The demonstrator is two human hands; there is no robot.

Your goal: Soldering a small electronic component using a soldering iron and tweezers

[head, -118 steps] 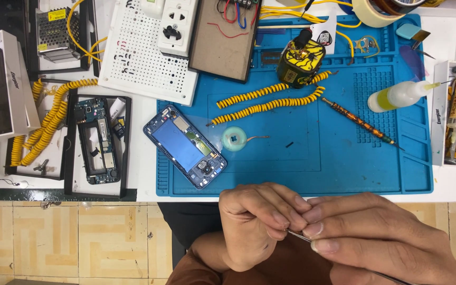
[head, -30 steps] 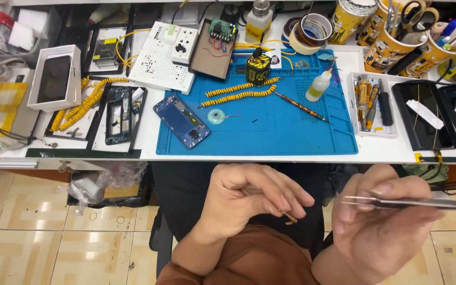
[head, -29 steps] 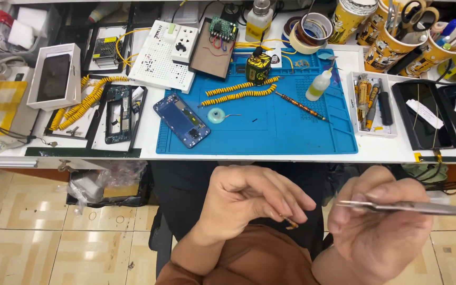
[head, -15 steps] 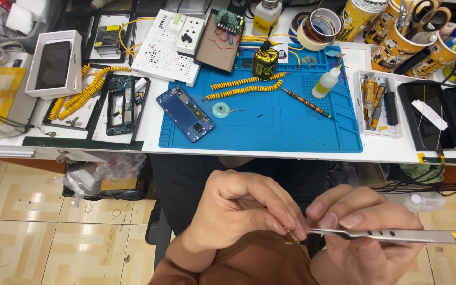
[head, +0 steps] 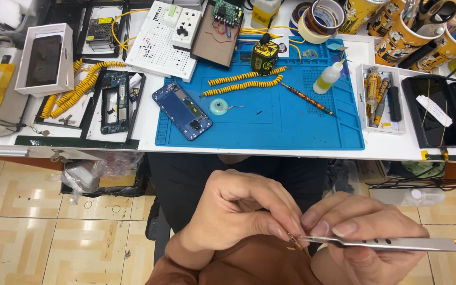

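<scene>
Below the desk edge, over my lap, my left hand (head: pixel 238 211) pinches a tiny brownish part (head: pixel 293 241) between thumb and fingertips. My right hand (head: pixel 365 240) grips metal tweezers (head: pixel 397 244) that lie level, their tips touching the small part at my left fingertips. The two hands meet at that point. On the desk above, an opened blue phone (head: pixel 181 110) lies on the left of a blue work mat (head: pixel 270 105), far from both hands.
On the mat lie yellow coiled cables (head: pixel 241 83), a small teal reel (head: pixel 219 106), a thin screwdriver (head: pixel 307 98) and a squeeze bottle (head: pixel 327 78). A phone frame (head: pixel 114 100) and boxed phone (head: pixel 44 59) sit left; tool tray (head: pixel 381 97), dark screens (head: pixel 433 110) and cups right.
My right hand has swung in from the right, bringing the tweezer tips to my left fingertips. The view has dropped closer to my hands.
</scene>
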